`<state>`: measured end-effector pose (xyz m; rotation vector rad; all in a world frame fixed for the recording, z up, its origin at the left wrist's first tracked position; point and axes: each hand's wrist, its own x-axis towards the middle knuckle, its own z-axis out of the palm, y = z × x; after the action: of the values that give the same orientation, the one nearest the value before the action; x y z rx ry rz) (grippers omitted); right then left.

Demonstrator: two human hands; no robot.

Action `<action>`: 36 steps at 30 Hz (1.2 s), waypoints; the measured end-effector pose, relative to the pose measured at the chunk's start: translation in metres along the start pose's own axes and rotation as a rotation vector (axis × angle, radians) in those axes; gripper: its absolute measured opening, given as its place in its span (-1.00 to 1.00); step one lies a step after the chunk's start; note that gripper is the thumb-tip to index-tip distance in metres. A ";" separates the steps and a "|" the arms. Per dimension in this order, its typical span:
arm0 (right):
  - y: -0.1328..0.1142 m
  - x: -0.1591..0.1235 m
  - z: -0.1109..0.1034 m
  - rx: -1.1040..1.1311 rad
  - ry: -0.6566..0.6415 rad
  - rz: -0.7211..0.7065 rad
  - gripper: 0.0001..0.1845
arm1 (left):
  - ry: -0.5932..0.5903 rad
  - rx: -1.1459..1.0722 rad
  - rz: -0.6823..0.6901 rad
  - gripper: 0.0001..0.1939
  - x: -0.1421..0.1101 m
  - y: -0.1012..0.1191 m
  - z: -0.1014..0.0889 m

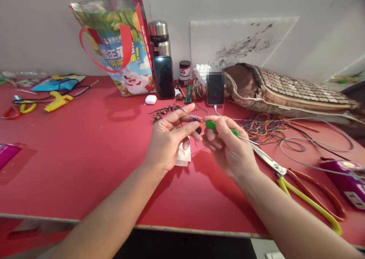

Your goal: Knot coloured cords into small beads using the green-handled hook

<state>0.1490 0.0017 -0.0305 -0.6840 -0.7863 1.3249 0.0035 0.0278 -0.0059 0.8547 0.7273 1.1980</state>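
Observation:
Between the thumb and fingers of my left hand (173,135) is a small piece of knotted cord (199,126), dark with orange and purple strands. The fingers cover part of it, and a dark strand runs up across them. My right hand (228,137) is closed around a green-handled crochet hook (211,125). Its thin metal shaft points down and right, away from the cord, and its tip is too small to make out. The two hands almost meet at the knotted piece. A folded white tissue (184,156) lies beneath my left hand, and a knotted multicolour cord chain (168,110) lies just behind it.
Large scissors (281,171) lie right of my right arm, near a tangle of coloured cord (262,126) and a purple power socket (346,179). Behind stand a shopping bag (128,57), a steel flask (159,34) and two phones (163,78). A yellow glue gun (57,100) lies left.

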 end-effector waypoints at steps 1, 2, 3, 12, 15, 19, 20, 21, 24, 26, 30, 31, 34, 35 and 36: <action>0.000 -0.001 0.000 -0.010 -0.013 -0.001 -0.75 | 0.016 -0.004 -0.010 -0.55 0.000 0.000 0.000; 0.000 -0.002 -0.001 -0.024 -0.026 0.000 -0.77 | 0.029 -0.008 -0.015 -0.52 0.001 0.000 0.000; -0.001 -0.003 -0.002 -0.044 -0.041 -0.001 -0.78 | 0.039 -0.011 -0.016 -0.50 0.001 -0.001 -0.001; -0.003 -0.004 -0.012 -0.264 -0.132 -0.232 -0.81 | -0.003 -0.027 -0.050 -0.44 -0.003 0.002 0.001; -0.002 -0.004 -0.007 -0.172 -0.095 -0.198 -0.81 | -0.023 -0.033 -0.048 -0.41 -0.005 0.002 0.004; -0.002 -0.004 -0.002 -0.076 -0.060 -0.106 -0.82 | -0.004 -0.049 -0.042 -0.34 -0.006 -0.001 0.005; -0.002 -0.003 -0.001 -0.059 -0.059 -0.090 -0.82 | -0.007 -0.053 -0.041 -0.33 -0.006 -0.001 0.005; -0.003 -0.003 -0.001 -0.042 -0.059 -0.078 -0.82 | -0.009 -0.060 -0.038 -0.33 -0.006 -0.002 0.005; -0.003 -0.001 -0.001 -0.005 -0.052 -0.056 -0.82 | -0.003 -0.093 -0.035 -0.31 -0.005 -0.005 0.005; -0.003 0.000 -0.002 -0.002 -0.037 -0.048 -0.81 | -0.001 -0.104 -0.036 -0.25 -0.004 -0.006 0.005; -0.002 0.000 -0.004 -0.029 -0.027 -0.043 -0.80 | 0.013 -0.053 0.010 -0.15 -0.004 -0.005 0.005; -0.002 0.000 -0.004 -0.040 -0.031 -0.044 -0.80 | 0.020 -0.032 0.026 -0.14 -0.004 -0.005 0.005; -0.002 -0.001 -0.004 -0.062 -0.039 -0.049 -0.81 | 0.023 0.019 0.056 -0.11 -0.005 -0.003 0.003; -0.002 -0.001 -0.004 -0.063 -0.036 -0.050 -0.80 | 0.016 0.029 0.058 -0.09 -0.005 -0.003 0.003; -0.002 -0.001 -0.004 -0.064 -0.031 -0.049 -0.80 | 0.008 0.036 0.057 -0.08 -0.005 -0.003 0.002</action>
<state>0.1538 0.0009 -0.0310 -0.6913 -0.8685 1.2727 0.0059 0.0225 -0.0068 0.9066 0.7373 1.2425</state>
